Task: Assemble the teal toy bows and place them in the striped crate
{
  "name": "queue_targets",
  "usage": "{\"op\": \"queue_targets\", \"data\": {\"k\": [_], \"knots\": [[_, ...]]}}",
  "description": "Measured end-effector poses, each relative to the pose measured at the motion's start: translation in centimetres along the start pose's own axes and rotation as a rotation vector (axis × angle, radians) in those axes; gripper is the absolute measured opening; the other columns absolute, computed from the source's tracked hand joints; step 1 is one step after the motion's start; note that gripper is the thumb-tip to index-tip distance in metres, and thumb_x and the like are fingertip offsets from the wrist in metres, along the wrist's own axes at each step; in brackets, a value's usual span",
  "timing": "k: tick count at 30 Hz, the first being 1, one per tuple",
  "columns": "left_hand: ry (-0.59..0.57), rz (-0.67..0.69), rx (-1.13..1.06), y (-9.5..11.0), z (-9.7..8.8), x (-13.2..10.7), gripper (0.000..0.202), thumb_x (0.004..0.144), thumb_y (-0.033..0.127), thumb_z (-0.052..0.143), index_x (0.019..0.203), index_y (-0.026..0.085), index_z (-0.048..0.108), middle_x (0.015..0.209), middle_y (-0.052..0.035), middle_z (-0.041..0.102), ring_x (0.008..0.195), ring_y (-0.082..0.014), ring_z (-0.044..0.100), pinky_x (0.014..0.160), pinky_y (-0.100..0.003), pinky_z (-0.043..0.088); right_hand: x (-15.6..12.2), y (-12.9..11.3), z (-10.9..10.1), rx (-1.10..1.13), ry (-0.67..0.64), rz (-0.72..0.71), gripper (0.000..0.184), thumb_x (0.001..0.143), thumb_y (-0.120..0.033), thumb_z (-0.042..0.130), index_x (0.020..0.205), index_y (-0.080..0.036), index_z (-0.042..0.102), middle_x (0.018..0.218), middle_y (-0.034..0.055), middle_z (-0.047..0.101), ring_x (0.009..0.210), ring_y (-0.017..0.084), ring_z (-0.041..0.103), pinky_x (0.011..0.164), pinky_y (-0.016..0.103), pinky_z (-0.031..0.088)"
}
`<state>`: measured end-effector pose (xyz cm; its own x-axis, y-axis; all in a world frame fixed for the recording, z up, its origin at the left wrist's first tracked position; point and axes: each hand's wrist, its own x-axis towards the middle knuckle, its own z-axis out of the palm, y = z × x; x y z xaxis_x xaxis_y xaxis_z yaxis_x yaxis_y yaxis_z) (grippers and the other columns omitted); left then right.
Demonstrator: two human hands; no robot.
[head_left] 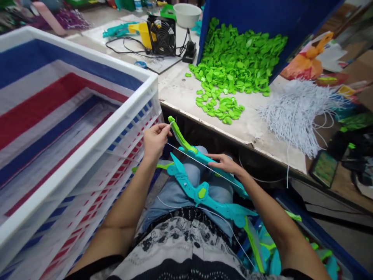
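Observation:
My left hand point(156, 140) pinches a white string point(201, 165) close to the green tip of a toy bow point(186, 146). From there the string runs down along the bow's turquoise body. My right hand point(224, 163) lies with its fingers over that turquoise body, steadying it above my knees. A second toy bow point(190, 190), turquoise with green limbs and a green hexagonal piece at its middle, rests across my lap. Its own white string hangs in a loose curve over my clothes. Part of the first bow is hidden behind my right forearm.
A large white crate point(151, 83) with a striped lining stands at left. On the table point(177, 89) lie a heap of green plastic pieces point(233, 58), a bundle of white strings point(297, 112), a black fan point(161, 35) and a phone point(324, 168). A blue bin point(320, 233) holds more parts at lower right.

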<state>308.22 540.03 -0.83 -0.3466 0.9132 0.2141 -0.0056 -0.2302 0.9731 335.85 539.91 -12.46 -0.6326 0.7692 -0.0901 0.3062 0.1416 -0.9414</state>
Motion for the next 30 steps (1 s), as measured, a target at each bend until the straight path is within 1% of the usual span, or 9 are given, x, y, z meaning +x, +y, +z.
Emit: {"op": "queue_targets", "data": {"k": [4,11,17,19,22,24,26,27,30], "knots": [[0.009,0.068,0.112,-0.7,-0.1,1.3,0.017,0.071,0.029,0.068,0.074,0.012,0.066,0.054,0.0008,0.059,0.038,-0.0046,0.039,0.038,-0.018,0.026,0.1,-0.1,0.0,0.033,0.013,0.002,0.056,0.079,-0.042,0.063,0.132,-0.023,0.055,0.122,0.0023,0.065,0.109,0.026,0.062,0.095,0.038,0.050],[0.012,0.100,0.207,-0.9,-0.2,1.7,0.012,0.075,0.025,0.064,0.074,0.013,0.066,0.056,0.0000,0.060,0.049,-0.0076,0.050,0.045,-0.018,0.033,0.1,-0.1,0.2,0.025,0.024,0.018,0.056,0.079,-0.042,0.064,0.131,-0.023,0.056,0.122,0.0026,0.065,0.108,0.026,0.063,0.093,0.037,0.051],[-0.030,0.129,0.220,-0.8,0.1,1.7,0.013,0.076,0.025,0.064,0.075,0.013,0.064,0.058,-0.0001,0.060,0.045,-0.0062,0.047,0.043,-0.018,0.032,0.2,-0.2,0.4,0.005,0.025,0.026,0.057,0.079,-0.044,0.063,0.132,-0.022,0.056,0.119,0.0024,0.067,0.108,0.025,0.063,0.092,0.036,0.051],[-0.064,0.088,0.130,-0.5,0.0,1.9,0.015,0.074,0.026,0.066,0.082,0.014,0.060,0.057,0.0018,0.060,0.039,-0.0048,0.041,0.040,-0.018,0.030,0.0,-0.1,0.6,-0.011,0.024,0.007,0.057,0.080,-0.044,0.063,0.132,-0.023,0.055,0.123,0.0023,0.065,0.111,0.026,0.061,0.095,0.036,0.049],[-0.175,-0.040,-0.024,0.1,-0.5,2.3,0.033,0.068,0.026,0.072,0.094,0.016,0.055,0.055,0.0034,0.060,0.033,-0.0049,0.037,0.037,-0.018,0.031,-0.5,0.3,1.1,-0.078,0.038,-0.014,0.056,0.082,-0.045,0.061,0.134,-0.025,0.054,0.126,0.0026,0.063,0.111,0.027,0.061,0.096,0.037,0.048],[-0.234,-0.121,-0.065,0.5,-1.2,2.4,0.036,0.064,0.028,0.076,0.091,0.014,0.056,0.054,0.0013,0.061,0.034,-0.0053,0.039,0.037,-0.019,0.033,-0.9,0.4,1.3,-0.177,0.043,-0.021,0.055,0.084,-0.046,0.059,0.135,-0.026,0.052,0.124,0.0039,0.064,0.107,0.026,0.062,0.092,0.037,0.050],[-0.241,-0.172,-0.076,0.8,-1.8,2.2,0.035,0.063,0.029,0.078,0.085,0.013,0.057,0.055,-0.0005,0.062,0.034,-0.0051,0.040,0.037,-0.019,0.034,-0.9,-0.4,1.3,-0.340,0.091,-0.072,0.052,0.085,-0.046,0.059,0.132,-0.026,0.056,0.120,0.0066,0.066,0.103,0.027,0.062,0.090,0.040,0.050],[-0.234,-0.185,-0.083,0.9,-2.1,1.9,0.035,0.062,0.029,0.079,0.084,0.013,0.056,0.055,-0.0006,0.062,0.034,-0.0049,0.040,0.037,-0.019,0.034,-0.6,-1.1,1.3,-0.424,0.145,-0.121,0.049,0.085,-0.046,0.060,0.129,-0.025,0.058,0.117,0.0081,0.066,0.102,0.027,0.062,0.090,0.041,0.049],[-0.229,-0.205,-0.109,1.1,-2.7,1.1,0.038,0.061,0.030,0.080,0.084,0.013,0.055,0.055,-0.0003,0.062,0.034,-0.0049,0.041,0.038,-0.019,0.037,2.1,-4.8,1.5,-0.554,0.380,-0.316,0.039,0.088,-0.041,0.057,0.120,-0.022,0.064,0.109,0.0105,0.065,0.102,0.025,0.058,0.091,0.041,0.047]]}}
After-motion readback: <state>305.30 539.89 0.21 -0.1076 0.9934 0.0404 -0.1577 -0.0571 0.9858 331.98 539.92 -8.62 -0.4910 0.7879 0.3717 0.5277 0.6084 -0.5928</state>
